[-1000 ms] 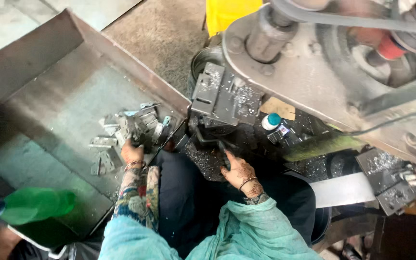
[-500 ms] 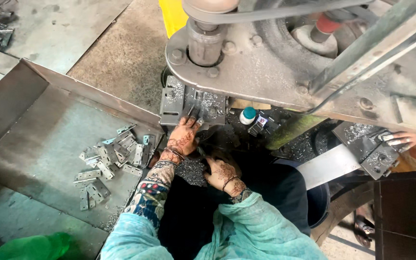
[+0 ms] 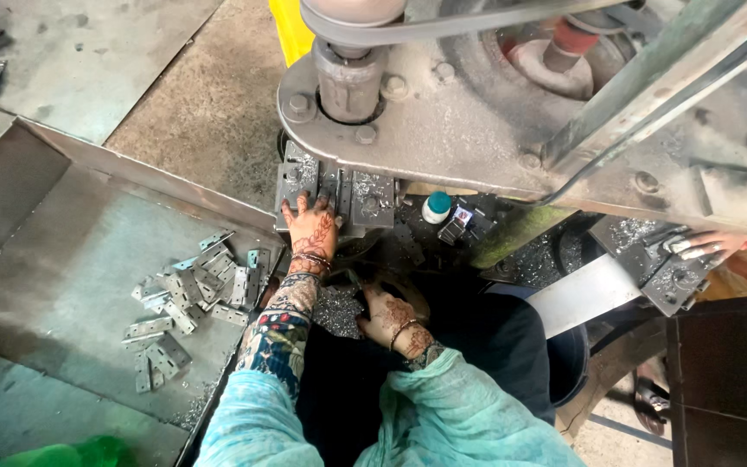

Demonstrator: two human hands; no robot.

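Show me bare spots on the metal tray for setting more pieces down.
The metal tray is bare along its far sloping wall and left side. Near the left hand, the pile of flat metal pieces crowds its right part.

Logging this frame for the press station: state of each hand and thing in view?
left hand: open, flat on the die block
right hand: low near lap, grip unclear
metal plates: loose pile on the tray
small bottle: upright, capped
belt: looped round the pulley
another person's hand: resting on metal parts at right
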